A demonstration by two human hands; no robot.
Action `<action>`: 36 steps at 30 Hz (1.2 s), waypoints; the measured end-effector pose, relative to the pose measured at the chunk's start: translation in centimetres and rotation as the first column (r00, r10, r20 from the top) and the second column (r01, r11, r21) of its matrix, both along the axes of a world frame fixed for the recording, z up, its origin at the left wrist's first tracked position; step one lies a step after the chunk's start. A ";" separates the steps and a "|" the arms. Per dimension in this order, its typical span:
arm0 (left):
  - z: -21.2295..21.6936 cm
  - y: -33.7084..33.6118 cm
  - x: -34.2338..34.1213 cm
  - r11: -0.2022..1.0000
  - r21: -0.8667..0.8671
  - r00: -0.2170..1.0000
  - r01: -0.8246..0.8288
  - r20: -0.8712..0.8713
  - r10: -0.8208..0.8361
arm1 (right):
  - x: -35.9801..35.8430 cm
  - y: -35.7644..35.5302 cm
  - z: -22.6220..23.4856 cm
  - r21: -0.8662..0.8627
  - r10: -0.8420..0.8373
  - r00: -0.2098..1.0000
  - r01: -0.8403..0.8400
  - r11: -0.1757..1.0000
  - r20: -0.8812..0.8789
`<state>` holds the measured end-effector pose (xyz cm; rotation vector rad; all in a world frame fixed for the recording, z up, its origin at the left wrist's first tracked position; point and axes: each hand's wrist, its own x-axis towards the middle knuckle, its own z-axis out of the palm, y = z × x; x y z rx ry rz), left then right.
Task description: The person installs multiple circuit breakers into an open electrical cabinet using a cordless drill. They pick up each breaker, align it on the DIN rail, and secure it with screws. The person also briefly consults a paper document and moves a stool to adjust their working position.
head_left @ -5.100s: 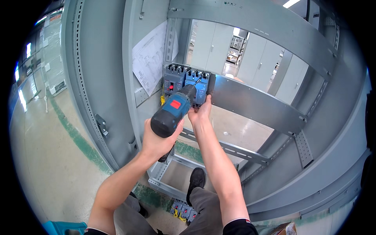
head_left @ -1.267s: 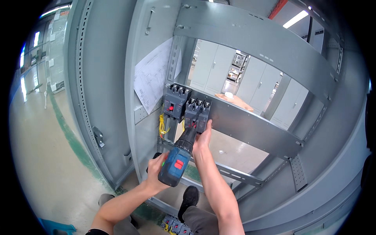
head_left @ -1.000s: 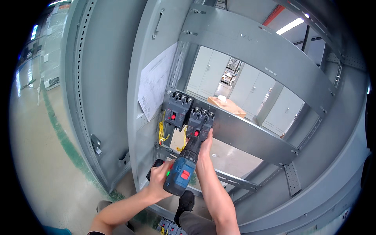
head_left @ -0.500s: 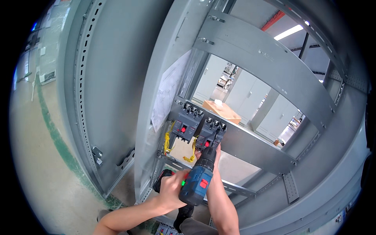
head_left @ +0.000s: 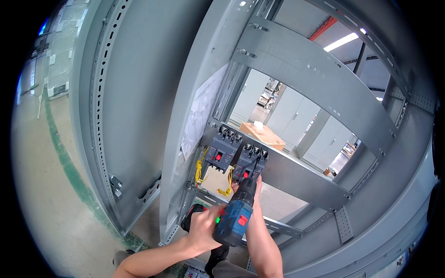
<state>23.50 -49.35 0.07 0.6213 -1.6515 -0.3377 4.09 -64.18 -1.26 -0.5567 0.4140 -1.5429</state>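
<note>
My left hand (head_left: 204,227) grips the handle of a blue cordless drill (head_left: 234,220) whose bit points up at the right one of two dark grey circuit breakers (head_left: 249,164). My right hand (head_left: 256,185) reaches up behind the drill and rests against the bottom of that breaker; its fingers are mostly hidden by the tool. The left breaker (head_left: 222,150) sits beside it on a grey mounting rail (head_left: 301,178) inside a grey steel cabinet frame. Yellow wires (head_left: 200,169) hang below the left breaker.
A paper sheet (head_left: 199,113) is stuck on the upright to the left. Grey crossbars (head_left: 315,74) run above, and a lower rail (head_left: 278,227) crosses below the drill. A cardboard box (head_left: 262,134) lies behind. Concrete floor with a green line (head_left: 60,148) lies left.
My view has tilted upward, so drill, hands and breakers sit lower in the picture. The drill stayed aimed at the right breaker, with my right hand still against it.
</note>
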 end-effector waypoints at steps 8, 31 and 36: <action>-0.4 -0.1 -0.2 1.000 -0.022 1.000 0.008 -0.029 -0.009 | 2.4 0.7 2.1 0.142 -0.157 0.986 0.149 0.979 0.051; -0.8 -0.4 -0.3 0.999 0.027 0.999 0.042 -0.007 -0.042 | 1.7 0.9 2.2 0.070 -0.088 0.995 0.085 0.994 0.040; -0.5 -0.3 -0.4 1.000 0.010 0.999 0.026 -0.032 -0.026 | 1.9 0.9 2.1 0.087 -0.046 0.996 0.039 0.995 0.075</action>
